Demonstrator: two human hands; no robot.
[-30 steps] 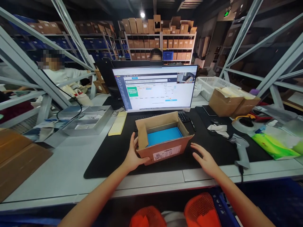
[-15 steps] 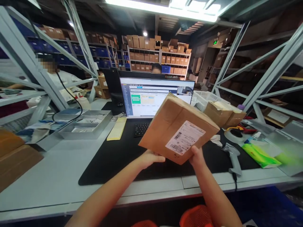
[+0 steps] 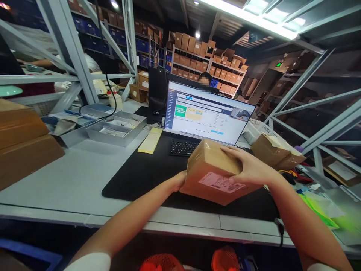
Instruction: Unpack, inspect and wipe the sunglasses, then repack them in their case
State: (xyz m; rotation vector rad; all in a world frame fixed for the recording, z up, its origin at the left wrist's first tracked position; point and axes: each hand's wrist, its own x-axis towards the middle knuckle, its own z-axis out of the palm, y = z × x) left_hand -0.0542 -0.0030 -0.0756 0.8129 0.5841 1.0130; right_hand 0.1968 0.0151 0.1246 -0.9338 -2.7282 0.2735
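A brown cardboard box (image 3: 194, 180) with a white shipping label on its near side is held between my two hands over the black desk mat (image 3: 132, 177). My left hand (image 3: 178, 181) grips its left edge, with most of the fingers hidden behind the cardboard. Across the right part of the top lies my right hand (image 3: 249, 165), its thumb on the labelled side and its fingers over the upper face. Just behind the box are the black keyboard (image 3: 183, 146) and the lit monitor (image 3: 208, 113).
On the left stand a grey tray (image 3: 121, 131), a yellow paper pad (image 3: 150, 141) and large cartons (image 3: 25, 150). Open cardboard boxes (image 3: 275, 150) and a green packet (image 3: 318, 210) are at the right. Another person (image 3: 205, 79) is behind the monitor. Metal posts frame the desk.
The box has been tipped so its top shows, and lowered toward the mat. My right hand has shifted from the lower edge to the top. The view has turned left.
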